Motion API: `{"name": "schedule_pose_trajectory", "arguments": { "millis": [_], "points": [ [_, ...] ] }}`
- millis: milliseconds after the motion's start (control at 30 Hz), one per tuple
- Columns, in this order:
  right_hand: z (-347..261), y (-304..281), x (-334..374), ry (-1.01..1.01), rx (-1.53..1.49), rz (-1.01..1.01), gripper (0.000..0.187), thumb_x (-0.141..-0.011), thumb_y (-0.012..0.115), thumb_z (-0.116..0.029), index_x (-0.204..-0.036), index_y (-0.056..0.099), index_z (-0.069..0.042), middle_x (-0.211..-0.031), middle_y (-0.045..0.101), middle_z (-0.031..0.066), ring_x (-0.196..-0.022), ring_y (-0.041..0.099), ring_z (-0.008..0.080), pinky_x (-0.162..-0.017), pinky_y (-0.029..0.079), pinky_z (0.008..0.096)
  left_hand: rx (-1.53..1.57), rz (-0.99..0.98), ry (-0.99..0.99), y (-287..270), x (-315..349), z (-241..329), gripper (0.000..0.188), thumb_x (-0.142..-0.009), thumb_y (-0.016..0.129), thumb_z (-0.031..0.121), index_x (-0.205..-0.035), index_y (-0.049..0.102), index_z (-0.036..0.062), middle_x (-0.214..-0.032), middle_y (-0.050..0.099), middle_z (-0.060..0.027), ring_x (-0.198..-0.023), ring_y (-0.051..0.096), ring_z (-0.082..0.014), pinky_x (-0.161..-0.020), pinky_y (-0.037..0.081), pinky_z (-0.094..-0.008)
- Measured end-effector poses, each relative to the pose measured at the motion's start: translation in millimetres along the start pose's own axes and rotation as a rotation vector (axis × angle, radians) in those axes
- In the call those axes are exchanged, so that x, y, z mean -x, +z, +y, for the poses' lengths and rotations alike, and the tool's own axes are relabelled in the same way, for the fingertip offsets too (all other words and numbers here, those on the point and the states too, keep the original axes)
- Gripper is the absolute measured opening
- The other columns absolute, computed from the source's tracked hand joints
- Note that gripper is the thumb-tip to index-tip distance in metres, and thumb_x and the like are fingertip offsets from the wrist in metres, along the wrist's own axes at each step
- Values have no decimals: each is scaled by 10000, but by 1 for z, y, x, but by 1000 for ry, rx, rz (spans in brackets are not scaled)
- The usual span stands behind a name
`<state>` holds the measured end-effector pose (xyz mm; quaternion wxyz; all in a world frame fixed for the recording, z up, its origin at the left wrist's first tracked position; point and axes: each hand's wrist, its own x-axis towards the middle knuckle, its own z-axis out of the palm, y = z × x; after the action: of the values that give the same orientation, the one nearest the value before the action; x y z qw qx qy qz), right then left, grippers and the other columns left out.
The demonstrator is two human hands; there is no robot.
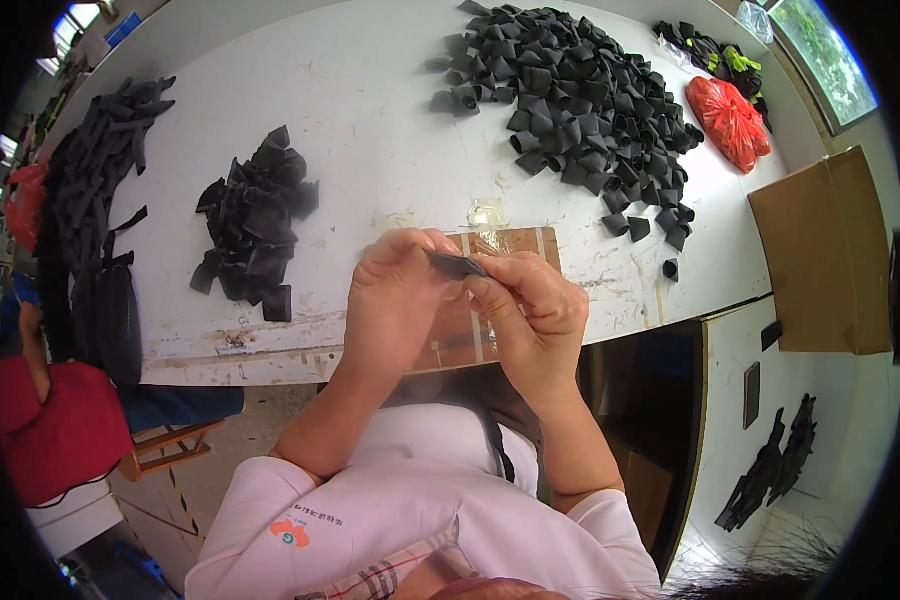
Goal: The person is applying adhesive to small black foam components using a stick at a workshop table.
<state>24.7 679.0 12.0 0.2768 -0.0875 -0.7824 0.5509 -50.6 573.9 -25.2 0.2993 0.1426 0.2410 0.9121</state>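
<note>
Between my hands, above the table's front edge, is a small piece of black fabric (pixel 454 264). My left hand (pixel 398 285) is closed on its left end, though the fingertips are partly hidden behind it. On the other end, my right hand (pixel 536 305) pinches the fabric between thumb and fingers. Below them lies a brown board (pixel 450 342) with strips of tape across it. To the left is a heap of flat black fabric pieces (pixel 260 222). A much larger pile of black fabric pieces curled into short loops (pixel 595 120) spreads over the far right of the table.
The white table (pixel 370 130) has long black strips (pixel 105 170) heaped along its left side. A red plastic bag (pixel 730 122) sits at the far right, near a cardboard box (pixel 820 255). At the left, a person in red (pixel 60 430) is beside a wooden stool (pixel 170 448).
</note>
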Motion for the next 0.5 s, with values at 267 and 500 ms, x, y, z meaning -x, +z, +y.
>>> {"name": "schedule_pose_trajectory", "arguments": {
  "millis": [267,500],
  "points": [
    [11,6,5,-36,-19,42,99,-745,614,6,-844,609,8,-642,553,72,-544,516,122,-476,407,232,-295,15,74,-2,3,2,107,-835,515,36,-924,574,48,-899,559,-69,-848,522,-145,-782,424,-281],
    [-5,-5,3,231,-413,21,90,-772,616,-29,-854,608,8,-701,575,22,-611,545,67,-499,470,192,-888,-96,130,13,-1,18,102,-807,520,-1,-878,593,7,-915,559,-64,-800,534,-94,-672,450,-216]
  ]
}}
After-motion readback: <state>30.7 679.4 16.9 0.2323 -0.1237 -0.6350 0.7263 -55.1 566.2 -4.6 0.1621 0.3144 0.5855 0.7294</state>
